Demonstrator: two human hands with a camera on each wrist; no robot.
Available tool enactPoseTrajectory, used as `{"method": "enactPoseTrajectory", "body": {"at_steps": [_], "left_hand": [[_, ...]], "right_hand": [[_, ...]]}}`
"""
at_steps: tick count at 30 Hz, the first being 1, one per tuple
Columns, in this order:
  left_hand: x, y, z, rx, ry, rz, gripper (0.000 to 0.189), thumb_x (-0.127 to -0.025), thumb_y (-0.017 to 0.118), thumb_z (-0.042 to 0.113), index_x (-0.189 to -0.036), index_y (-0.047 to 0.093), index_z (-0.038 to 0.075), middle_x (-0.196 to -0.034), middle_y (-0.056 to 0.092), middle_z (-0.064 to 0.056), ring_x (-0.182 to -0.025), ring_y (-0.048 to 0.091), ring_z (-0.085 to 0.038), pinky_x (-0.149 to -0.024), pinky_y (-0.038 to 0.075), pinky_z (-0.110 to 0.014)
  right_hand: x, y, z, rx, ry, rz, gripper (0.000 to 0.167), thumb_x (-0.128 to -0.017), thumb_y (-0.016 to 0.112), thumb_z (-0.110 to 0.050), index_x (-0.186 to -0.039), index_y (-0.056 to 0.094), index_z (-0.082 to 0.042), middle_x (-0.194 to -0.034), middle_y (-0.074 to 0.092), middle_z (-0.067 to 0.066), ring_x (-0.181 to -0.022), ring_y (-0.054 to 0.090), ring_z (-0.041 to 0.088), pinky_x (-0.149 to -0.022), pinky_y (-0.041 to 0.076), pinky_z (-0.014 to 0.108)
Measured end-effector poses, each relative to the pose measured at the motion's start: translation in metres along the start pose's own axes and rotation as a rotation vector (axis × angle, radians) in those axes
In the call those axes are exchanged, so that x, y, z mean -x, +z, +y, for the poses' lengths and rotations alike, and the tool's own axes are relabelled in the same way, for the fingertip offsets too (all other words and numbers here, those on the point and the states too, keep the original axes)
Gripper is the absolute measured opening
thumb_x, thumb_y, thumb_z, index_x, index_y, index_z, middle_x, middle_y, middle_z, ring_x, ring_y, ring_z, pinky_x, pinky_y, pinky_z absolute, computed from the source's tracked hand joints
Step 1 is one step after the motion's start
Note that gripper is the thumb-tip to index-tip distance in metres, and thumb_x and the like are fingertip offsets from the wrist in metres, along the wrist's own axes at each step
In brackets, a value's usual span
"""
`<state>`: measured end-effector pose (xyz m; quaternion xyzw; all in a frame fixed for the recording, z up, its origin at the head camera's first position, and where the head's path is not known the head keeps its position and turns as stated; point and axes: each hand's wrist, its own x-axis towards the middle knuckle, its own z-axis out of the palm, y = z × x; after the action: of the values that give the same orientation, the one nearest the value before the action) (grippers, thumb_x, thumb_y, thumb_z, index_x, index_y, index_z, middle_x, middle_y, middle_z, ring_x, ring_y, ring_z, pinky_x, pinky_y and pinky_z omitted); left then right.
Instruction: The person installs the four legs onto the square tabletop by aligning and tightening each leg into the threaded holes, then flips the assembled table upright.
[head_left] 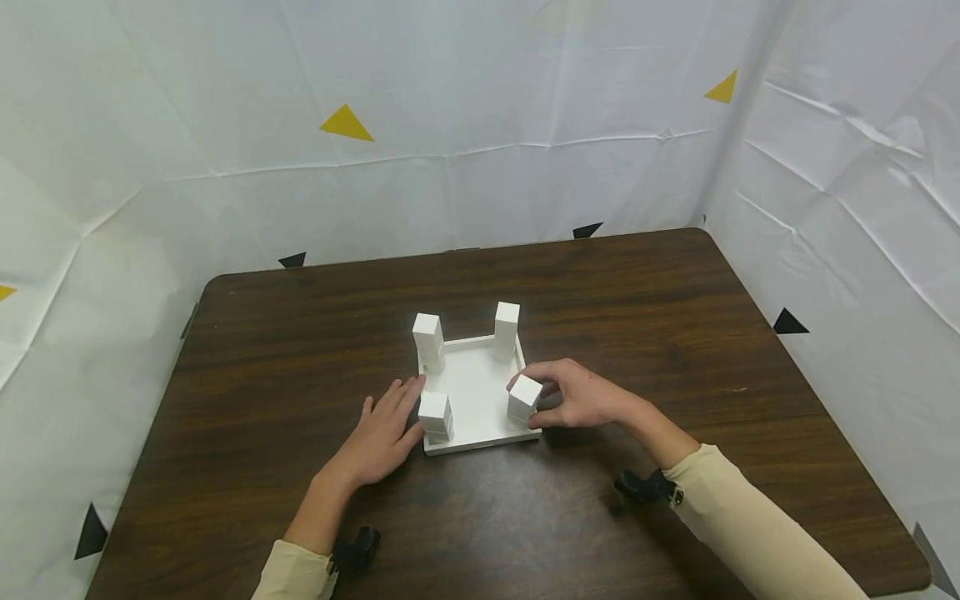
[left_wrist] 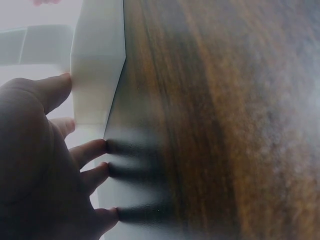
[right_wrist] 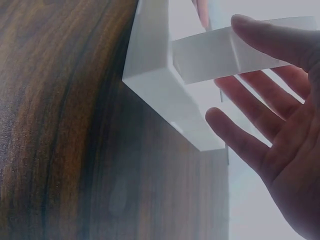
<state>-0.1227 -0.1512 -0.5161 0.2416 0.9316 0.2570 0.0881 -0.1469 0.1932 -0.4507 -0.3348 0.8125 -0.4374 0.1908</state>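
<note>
A square white tray-like panel (head_left: 476,392) with a low rim lies on the table, with a white square post upright at each corner. My right hand (head_left: 581,396) grips the front right post (head_left: 524,398) between thumb and fingers. In the right wrist view, the thumb lies along one face of that post (right_wrist: 210,56), the fingers around the other side. At the panel's left edge, my left hand (head_left: 382,437) rests with fingers extended, its thumb close to the front left post (head_left: 436,415). In the left wrist view, its fingertips touch around the panel's outer side (left_wrist: 97,65).
Two more white posts, the back left (head_left: 428,337) and back right (head_left: 506,327), stand at the far corners. The dark wood table (head_left: 300,358) extends around the panel. White sheeting (head_left: 465,92) with yellow and black triangles hangs behind and beside it.
</note>
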Motion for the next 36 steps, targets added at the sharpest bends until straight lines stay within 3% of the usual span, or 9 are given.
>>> {"method": "enactPoseTrajectory", "body": {"at_steps": [5, 13, 20, 24, 32, 36], "left_hand": [[0.0, 0.001, 0.0, -0.008, -0.001, 0.003, 0.067, -0.103, 0.049, 0.034, -0.159, 0.015, 0.019, -0.161, 0.023, -0.011, -0.148, 0.015, -0.034, -0.109, 0.01, -0.071], [0.0, 0.002, -0.001, -0.011, -0.004, -0.003, 0.066, -0.103, 0.047, 0.035, -0.159, 0.014, 0.02, -0.161, 0.023, -0.011, -0.148, 0.014, -0.033, -0.109, 0.009, -0.07], [-0.001, 0.002, -0.001, -0.011, -0.005, -0.013, 0.067, -0.103, 0.047, 0.035, -0.159, 0.014, 0.02, -0.161, 0.022, -0.01, -0.148, 0.013, -0.033, -0.11, 0.008, -0.07], [-0.001, 0.002, -0.001, -0.015, -0.002, -0.016, 0.067, -0.103, 0.046, 0.034, -0.159, 0.014, 0.019, -0.161, 0.021, -0.011, -0.148, 0.013, -0.034, -0.109, 0.008, -0.07], [-0.001, 0.001, 0.0, -0.004, 0.006, -0.018, 0.066, -0.103, 0.044, 0.035, -0.159, 0.014, 0.017, -0.161, 0.022, -0.013, -0.148, 0.014, -0.036, -0.109, 0.008, -0.071], [-0.001, 0.003, -0.002, 0.003, 0.006, -0.025, 0.066, -0.103, 0.043, 0.037, -0.159, 0.013, 0.019, -0.161, 0.021, -0.013, -0.148, 0.012, -0.036, -0.109, 0.007, -0.07]], "right_hand": [[-0.001, 0.002, -0.001, 0.061, 0.025, 0.059, 0.041, -0.076, 0.086, -0.013, -0.112, 0.065, -0.016, -0.103, 0.066, -0.005, -0.093, 0.063, 0.014, -0.085, 0.055, 0.043], [-0.001, 0.007, -0.003, 0.185, 0.039, 0.154, 0.041, -0.071, 0.09, -0.024, -0.105, 0.068, -0.017, -0.098, 0.068, -0.008, -0.087, 0.066, 0.01, -0.077, 0.056, 0.031], [0.0, 0.012, -0.006, 0.279, 0.058, 0.224, 0.04, -0.071, 0.089, -0.032, -0.103, 0.069, -0.02, -0.096, 0.07, -0.01, -0.083, 0.068, 0.007, -0.075, 0.057, 0.036], [0.0, 0.015, -0.008, 0.356, 0.049, 0.261, 0.038, -0.071, 0.089, -0.033, -0.1, 0.068, -0.02, -0.093, 0.07, -0.009, -0.078, 0.067, 0.007, -0.07, 0.056, 0.032], [0.001, 0.016, -0.011, 0.386, 0.071, 0.253, 0.041, -0.071, 0.088, -0.037, -0.103, 0.066, -0.023, -0.097, 0.069, -0.009, -0.079, 0.066, 0.008, -0.07, 0.053, 0.03], [0.001, 0.014, -0.009, 0.34, 0.045, 0.199, 0.054, -0.073, 0.088, -0.036, -0.118, 0.065, -0.016, -0.113, 0.067, -0.005, -0.092, 0.063, 0.011, -0.079, 0.053, 0.034]]}}
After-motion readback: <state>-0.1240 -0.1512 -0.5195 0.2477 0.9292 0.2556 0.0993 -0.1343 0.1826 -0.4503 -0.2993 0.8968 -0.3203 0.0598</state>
